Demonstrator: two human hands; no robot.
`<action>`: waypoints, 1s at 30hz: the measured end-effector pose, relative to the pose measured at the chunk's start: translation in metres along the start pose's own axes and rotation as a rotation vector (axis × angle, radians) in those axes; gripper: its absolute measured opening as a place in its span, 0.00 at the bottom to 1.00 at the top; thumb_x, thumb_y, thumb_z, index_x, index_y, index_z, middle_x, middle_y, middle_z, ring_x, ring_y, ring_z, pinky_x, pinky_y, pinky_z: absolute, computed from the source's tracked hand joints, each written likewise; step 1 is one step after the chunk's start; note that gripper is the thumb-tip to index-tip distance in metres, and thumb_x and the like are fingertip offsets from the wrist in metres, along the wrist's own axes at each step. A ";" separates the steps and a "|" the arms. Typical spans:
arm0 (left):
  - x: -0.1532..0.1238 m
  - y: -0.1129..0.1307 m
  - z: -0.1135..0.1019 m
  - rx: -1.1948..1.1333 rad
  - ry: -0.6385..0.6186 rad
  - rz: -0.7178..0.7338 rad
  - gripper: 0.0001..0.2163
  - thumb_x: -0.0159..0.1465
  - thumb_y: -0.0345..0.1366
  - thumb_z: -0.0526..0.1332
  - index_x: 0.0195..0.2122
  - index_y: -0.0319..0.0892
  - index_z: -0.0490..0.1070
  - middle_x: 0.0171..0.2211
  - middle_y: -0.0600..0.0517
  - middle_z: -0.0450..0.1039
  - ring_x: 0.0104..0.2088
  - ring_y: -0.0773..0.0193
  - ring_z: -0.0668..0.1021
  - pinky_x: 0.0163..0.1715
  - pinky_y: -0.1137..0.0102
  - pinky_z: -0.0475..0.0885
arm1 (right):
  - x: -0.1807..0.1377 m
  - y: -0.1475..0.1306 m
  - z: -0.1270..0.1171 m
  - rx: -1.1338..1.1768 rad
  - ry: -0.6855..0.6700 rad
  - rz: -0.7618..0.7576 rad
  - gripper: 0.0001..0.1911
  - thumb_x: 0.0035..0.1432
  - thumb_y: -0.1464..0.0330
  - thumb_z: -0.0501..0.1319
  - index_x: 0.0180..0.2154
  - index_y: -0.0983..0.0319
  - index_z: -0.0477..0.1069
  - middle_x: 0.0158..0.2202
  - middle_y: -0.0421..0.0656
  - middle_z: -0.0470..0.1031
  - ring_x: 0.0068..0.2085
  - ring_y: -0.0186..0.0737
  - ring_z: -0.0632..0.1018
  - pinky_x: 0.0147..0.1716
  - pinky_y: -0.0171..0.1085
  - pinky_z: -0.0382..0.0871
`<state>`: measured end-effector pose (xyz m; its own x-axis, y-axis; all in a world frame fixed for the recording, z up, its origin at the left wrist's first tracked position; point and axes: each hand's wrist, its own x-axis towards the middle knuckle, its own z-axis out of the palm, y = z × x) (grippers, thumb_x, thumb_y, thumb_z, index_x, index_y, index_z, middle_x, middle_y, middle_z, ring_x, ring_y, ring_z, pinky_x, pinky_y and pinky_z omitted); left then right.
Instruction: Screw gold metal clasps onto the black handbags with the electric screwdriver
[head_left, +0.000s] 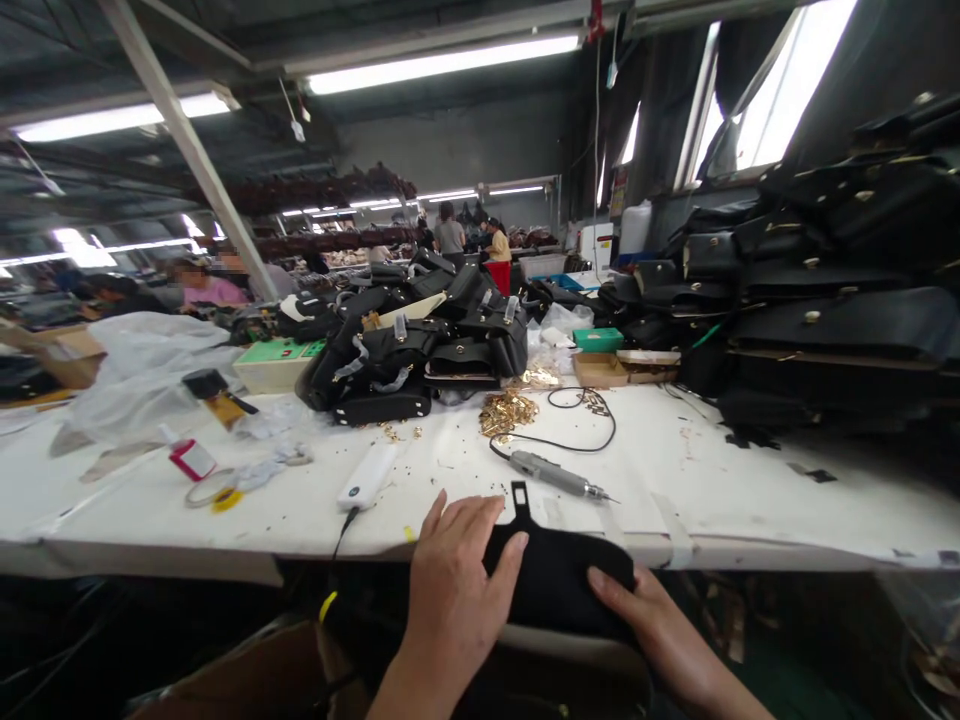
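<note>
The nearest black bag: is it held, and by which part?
The right hand grips the black bag by the right edge of its flap, thumb on top; the left hand lies over the left side, grip unclear.

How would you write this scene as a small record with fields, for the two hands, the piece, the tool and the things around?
Left hand: laid on the left part of the black piece
Right hand: grips the piece's right edge, thumb on top
Piece detail: slotted tab on the far edge
Tool: grey corded tool, thin-tipped, lying on the white table
Fittings: gold-coloured heap beyond the tool
Bags: black bag pile at back, stack at right
</note>
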<state>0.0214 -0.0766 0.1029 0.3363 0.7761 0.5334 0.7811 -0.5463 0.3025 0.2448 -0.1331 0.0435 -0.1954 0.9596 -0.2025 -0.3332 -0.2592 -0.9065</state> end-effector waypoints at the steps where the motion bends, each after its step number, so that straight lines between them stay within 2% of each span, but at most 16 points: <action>1: -0.005 -0.002 0.007 -0.018 -0.056 -0.020 0.08 0.67 0.38 0.61 0.46 0.45 0.75 0.44 0.49 0.81 0.46 0.54 0.80 0.63 0.45 0.63 | -0.001 0.007 -0.001 -0.024 -0.031 0.015 0.27 0.61 0.53 0.65 0.53 0.65 0.78 0.49 0.51 0.80 0.55 0.59 0.77 0.59 0.53 0.66; 3: -0.016 -0.007 0.021 -0.076 -0.149 -0.067 0.07 0.68 0.38 0.60 0.43 0.46 0.76 0.41 0.50 0.81 0.44 0.55 0.80 0.59 0.51 0.68 | -0.002 0.020 -0.004 -0.071 -0.070 0.045 0.28 0.61 0.51 0.65 0.53 0.65 0.78 0.51 0.51 0.80 0.55 0.59 0.76 0.60 0.53 0.65; 5: -0.026 -0.013 0.035 -0.128 -0.200 -0.105 0.07 0.69 0.39 0.58 0.44 0.47 0.76 0.40 0.50 0.81 0.43 0.55 0.81 0.50 0.59 0.73 | -0.002 0.029 -0.010 -0.122 -0.069 0.065 0.28 0.62 0.50 0.63 0.54 0.64 0.78 0.52 0.49 0.79 0.56 0.58 0.76 0.62 0.52 0.63; 7: -0.029 -0.018 0.047 -0.138 -0.225 -0.128 0.08 0.70 0.39 0.57 0.42 0.48 0.76 0.38 0.50 0.81 0.41 0.55 0.81 0.43 0.64 0.72 | 0.000 0.031 -0.017 -0.201 -0.086 0.058 0.28 0.62 0.49 0.62 0.54 0.63 0.78 0.53 0.48 0.78 0.56 0.57 0.76 0.62 0.50 0.62; 10: -0.021 -0.022 0.061 -0.115 -0.294 -0.157 0.10 0.71 0.40 0.55 0.35 0.46 0.74 0.32 0.51 0.80 0.35 0.57 0.80 0.38 0.67 0.68 | 0.011 0.022 -0.030 -0.339 -0.109 0.015 0.30 0.60 0.48 0.63 0.54 0.62 0.77 0.53 0.49 0.79 0.54 0.58 0.77 0.59 0.49 0.66; 15: 0.004 -0.032 0.084 -0.075 -0.405 -0.218 0.14 0.72 0.42 0.52 0.31 0.45 0.70 0.30 0.53 0.78 0.33 0.59 0.78 0.35 0.67 0.63 | 0.050 -0.018 -0.050 -0.633 0.258 -0.126 0.29 0.57 0.48 0.65 0.52 0.60 0.77 0.51 0.50 0.79 0.54 0.55 0.77 0.56 0.46 0.70; 18: 0.011 -0.045 0.101 -0.085 -0.465 -0.277 0.14 0.72 0.42 0.52 0.32 0.45 0.70 0.31 0.53 0.78 0.35 0.59 0.78 0.36 0.67 0.62 | 0.088 -0.047 -0.053 -0.750 0.304 -0.207 0.23 0.59 0.50 0.63 0.47 0.59 0.79 0.47 0.48 0.81 0.49 0.52 0.79 0.51 0.44 0.72; 22: 0.012 -0.057 0.117 -0.131 -0.510 -0.347 0.13 0.70 0.42 0.53 0.32 0.45 0.71 0.33 0.53 0.79 0.37 0.59 0.79 0.37 0.67 0.62 | 0.157 -0.069 -0.047 -0.960 0.256 -0.277 0.15 0.60 0.57 0.63 0.41 0.59 0.81 0.42 0.45 0.82 0.42 0.46 0.81 0.45 0.40 0.73; 26: 0.009 -0.062 0.125 -0.167 -0.490 -0.359 0.12 0.69 0.42 0.54 0.32 0.46 0.73 0.33 0.54 0.80 0.38 0.59 0.79 0.39 0.66 0.64 | 0.239 -0.068 -0.046 -1.168 0.268 -0.265 0.11 0.60 0.63 0.62 0.39 0.58 0.81 0.38 0.42 0.83 0.39 0.41 0.81 0.40 0.36 0.71; 30: 0.003 -0.068 0.135 -0.202 -0.461 -0.368 0.10 0.67 0.41 0.56 0.33 0.49 0.74 0.34 0.55 0.81 0.37 0.59 0.80 0.41 0.65 0.66 | 0.309 -0.056 -0.051 -1.282 0.330 -0.223 0.11 0.58 0.68 0.62 0.42 0.57 0.81 0.41 0.43 0.82 0.41 0.42 0.79 0.40 0.35 0.68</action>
<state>0.0405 0.0052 -0.0225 0.2914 0.9565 -0.0164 0.7892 -0.2307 0.5692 0.2508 0.1832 0.0131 0.0397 0.9961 0.0794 0.7998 0.0159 -0.6001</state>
